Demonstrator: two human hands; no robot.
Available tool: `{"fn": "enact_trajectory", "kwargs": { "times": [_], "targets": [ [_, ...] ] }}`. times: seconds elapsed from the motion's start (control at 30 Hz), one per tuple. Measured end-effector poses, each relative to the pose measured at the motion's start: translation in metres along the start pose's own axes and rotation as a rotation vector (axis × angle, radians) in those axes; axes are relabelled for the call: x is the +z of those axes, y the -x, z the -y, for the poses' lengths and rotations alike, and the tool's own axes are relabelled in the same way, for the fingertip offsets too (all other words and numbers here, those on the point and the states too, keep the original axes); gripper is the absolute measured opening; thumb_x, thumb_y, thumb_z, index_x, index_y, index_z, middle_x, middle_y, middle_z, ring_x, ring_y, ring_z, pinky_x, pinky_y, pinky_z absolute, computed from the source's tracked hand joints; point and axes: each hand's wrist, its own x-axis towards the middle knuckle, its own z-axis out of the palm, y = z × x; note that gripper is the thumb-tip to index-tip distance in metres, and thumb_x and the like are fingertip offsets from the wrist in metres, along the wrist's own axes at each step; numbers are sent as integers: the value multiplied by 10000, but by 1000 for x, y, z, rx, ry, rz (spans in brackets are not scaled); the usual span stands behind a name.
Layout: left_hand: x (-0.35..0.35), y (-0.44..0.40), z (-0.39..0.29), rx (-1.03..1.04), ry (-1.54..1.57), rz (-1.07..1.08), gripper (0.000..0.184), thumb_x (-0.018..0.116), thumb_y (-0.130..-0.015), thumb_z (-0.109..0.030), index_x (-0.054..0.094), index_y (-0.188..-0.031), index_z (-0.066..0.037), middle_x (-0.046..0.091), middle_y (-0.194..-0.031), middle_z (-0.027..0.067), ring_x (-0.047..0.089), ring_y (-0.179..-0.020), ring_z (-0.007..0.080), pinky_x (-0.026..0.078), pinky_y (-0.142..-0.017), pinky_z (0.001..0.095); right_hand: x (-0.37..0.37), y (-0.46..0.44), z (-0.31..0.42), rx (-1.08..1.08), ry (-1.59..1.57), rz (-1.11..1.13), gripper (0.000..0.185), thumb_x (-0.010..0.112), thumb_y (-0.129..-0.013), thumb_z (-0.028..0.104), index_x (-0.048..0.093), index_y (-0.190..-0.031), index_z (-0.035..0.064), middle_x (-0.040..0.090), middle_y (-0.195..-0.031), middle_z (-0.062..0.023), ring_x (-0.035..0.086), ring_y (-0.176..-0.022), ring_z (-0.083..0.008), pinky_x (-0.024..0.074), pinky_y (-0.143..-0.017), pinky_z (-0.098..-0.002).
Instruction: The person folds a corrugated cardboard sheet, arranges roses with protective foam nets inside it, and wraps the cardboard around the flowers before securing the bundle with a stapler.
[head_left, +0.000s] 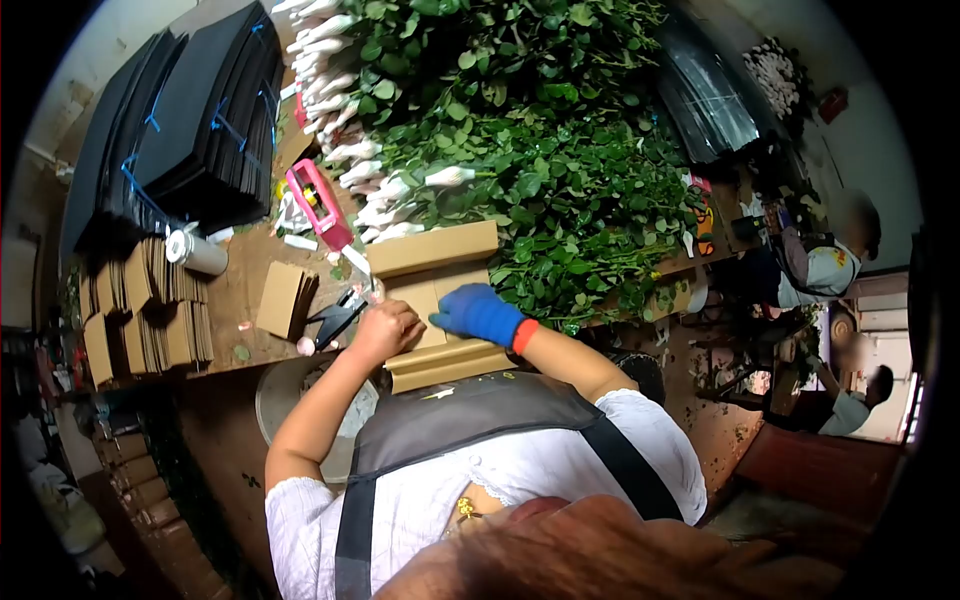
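Observation:
A creased brown cardboard wrapper (pixel 436 252) lies at the table's front edge, with folded flaps along its far and near sides. My left hand (pixel 388 330) is bare, and its curled fingers grip the wrapper's left edge. In a blue glove with a red cuff, my right hand (pixel 480 312) rests on the middle of the wrapper, fingers extended toward the left hand. Just left of my left hand lies a black-handled tool (pixel 338 318), perhaps a stapler or cutter. Beyond it stands a pink tape dispenser (pixel 318 205).
Leafy rose stems (pixel 540 170) cover the table's far side, their heads in white sleeves (pixel 325 60). At left are strapped black sheets (pixel 205 110), a white canister (pixel 196 250) and folded cardboard stacks (pixel 150 310). A bin (pixel 275 400) stands below. Two people (pixel 825 265) are at right.

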Motion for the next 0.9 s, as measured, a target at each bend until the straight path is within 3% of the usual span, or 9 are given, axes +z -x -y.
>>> {"fn": "enact_trajectory", "kwargs": {
  "times": [0.07,0.13,0.23,0.3,0.37,0.47,0.6,0.7,0.9],
  "targets": [
    [0,-1,-4,-9,15,-26,134,764,-801,-177,716,-762,-58,671,-797,78,662,-746,284,547,-662,388,-18,15,-1,-36,-157,-151,381,599,-908,474,732,-958,121,714,-889,-166,683,-797,-352,550,-759,-447],
    [6,2,-4,-8,50,-88,130,772,-791,-179,717,-769,-64,668,-796,74,661,-752,281,547,-658,388,-47,26,-27,-148,-526,-611,251,655,-909,306,726,-1062,120,714,-912,-172,687,-804,-344,556,-754,-421],
    [5,0,-7,-41,70,-102,120,781,-783,-160,721,-793,-57,673,-808,74,662,-779,274,546,-687,383,-108,22,-104,-101,-195,-1217,387,633,-850,128,661,-1232,82,687,-1105,-158,649,-991,-345,536,-874,-422],
    [6,1,-7,-60,55,-81,107,780,-782,-146,725,-801,-56,678,-823,74,663,-793,274,547,-699,380,-115,12,-158,283,298,-1195,450,664,-808,162,631,-1254,121,564,-1335,-176,542,-1196,-359,442,-1025,-443],
    [5,-1,-8,-76,54,-86,92,777,-782,-130,730,-811,-56,684,-839,74,663,-803,272,548,-708,377,-89,7,-209,341,439,-898,459,672,-771,132,637,-1229,133,548,-1361,-153,532,-1214,-344,428,-1041,-448],
    [0,1,-13,-82,82,-104,74,769,-779,-95,742,-836,-57,696,-873,70,666,-815,266,553,-722,370,-82,27,-232,173,302,-842,486,684,-772,111,632,-1256,107,606,-1315,-134,572,-1193,-351,472,-1009,-458],
    [3,2,-13,-123,94,-116,72,767,-782,-92,747,-844,-62,702,-884,60,671,-828,253,556,-726,363,-64,79,-291,336,213,-1094,509,718,-723,78,643,-1226,70,657,-1186,-180,609,-1085,-386,486,-974,-468],
    [2,1,-15,-144,103,-112,67,764,-786,-91,747,-845,-63,704,-888,59,671,-832,248,555,-726,362,-99,114,-304,485,384,-1335,432,605,-799,-1,644,-1227,35,636,-1267,-204,586,-1200,-378,448,-1064,-438],
    [1,0,-16,-156,116,-102,65,761,-792,-91,744,-848,-64,702,-887,59,669,-846,257,549,-747,371,-228,105,-245,234,435,-1411,160,651,-757,51,658,-915,27,659,-1051,-186,601,-981,-406,487,-835,-490]
  ]
}}
